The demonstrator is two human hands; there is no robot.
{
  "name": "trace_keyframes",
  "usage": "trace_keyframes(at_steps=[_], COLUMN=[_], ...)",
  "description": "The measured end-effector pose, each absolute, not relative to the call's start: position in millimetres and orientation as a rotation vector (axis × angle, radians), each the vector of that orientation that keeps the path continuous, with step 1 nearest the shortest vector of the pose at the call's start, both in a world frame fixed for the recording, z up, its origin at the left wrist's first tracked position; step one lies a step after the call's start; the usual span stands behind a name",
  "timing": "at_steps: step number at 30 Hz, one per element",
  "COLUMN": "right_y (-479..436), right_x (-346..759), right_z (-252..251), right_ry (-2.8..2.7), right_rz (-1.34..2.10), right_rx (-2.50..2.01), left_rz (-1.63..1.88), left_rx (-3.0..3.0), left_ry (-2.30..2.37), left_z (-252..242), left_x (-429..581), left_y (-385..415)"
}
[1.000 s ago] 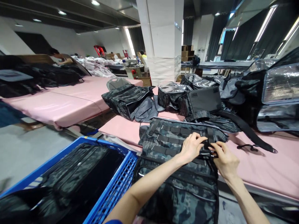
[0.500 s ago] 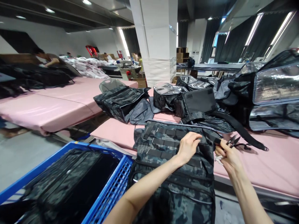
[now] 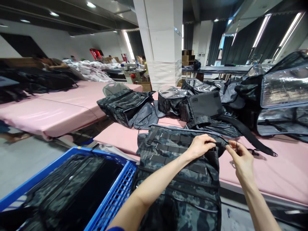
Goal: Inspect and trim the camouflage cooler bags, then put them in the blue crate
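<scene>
A dark camouflage backpack [image 3: 178,179] with rows of webbing lies over the table's front edge before me. My left hand [image 3: 202,146] pinches the fabric by its upper right corner, thumb and fingers together. Just right of it, my right hand [image 3: 240,157] pinches the end of the same corner between thumb and forefinger. Small dark scissors [image 3: 238,147] are tucked within the right hand's fingers, mostly hidden. The two hands are a short way apart, with a strip of bag edge between them.
A blue plastic crate [image 3: 113,189] holding camouflage bags stands at lower left. More bags [image 3: 125,104] and silver-lined ones [image 3: 284,86] lie on the pink table [image 3: 271,173]. A black strap [image 3: 252,134] trails right. A white pillar [image 3: 161,41] rises behind; a person [image 3: 51,62] leans at far left.
My left hand has moved right and up onto the bag's corner and closed on it. My right hand has turned and shifted slightly right; the scissor blades that stuck out are now mostly hidden.
</scene>
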State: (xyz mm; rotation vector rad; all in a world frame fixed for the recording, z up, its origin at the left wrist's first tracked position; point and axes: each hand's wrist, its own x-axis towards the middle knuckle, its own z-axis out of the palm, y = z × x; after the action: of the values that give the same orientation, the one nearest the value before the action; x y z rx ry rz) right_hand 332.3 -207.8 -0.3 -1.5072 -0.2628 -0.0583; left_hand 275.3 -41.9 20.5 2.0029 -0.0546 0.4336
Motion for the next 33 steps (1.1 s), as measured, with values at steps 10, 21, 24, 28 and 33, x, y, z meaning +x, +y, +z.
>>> trace_keyframes(at_steps=[10,21,24,28,33], right_y=[-201.6,-198.3,-194.3,-200.5,-205.9], right_x=[337.8,323.7,322.3,317.2,317.7], right_z=[5.3,-11.7,-12.4,-17.9,-19.4], right_ry=[-0.43,-0.76,-0.79,-0.708,-0.65], right_rz=[-0.225,-0.012,0.08,0.144,0.058], right_rx=[-1.509,-1.751,-1.734,-1.719,-1.791], left_rz=[0.417,0.745,0.773,0.812,0.884], left_rx=[1.705,1.819,1.928,1.914,1.918], left_ry=[0.025,0.002,-0.039,-0.018,0.009], left_z=[17.5,-9.1,-12.3,-14.3,-14.7], left_x=[270.7,241.8,236.6,230.3,228.2], left_y=[-33.7,-27.6,-29.6,-32.4,-39.9])
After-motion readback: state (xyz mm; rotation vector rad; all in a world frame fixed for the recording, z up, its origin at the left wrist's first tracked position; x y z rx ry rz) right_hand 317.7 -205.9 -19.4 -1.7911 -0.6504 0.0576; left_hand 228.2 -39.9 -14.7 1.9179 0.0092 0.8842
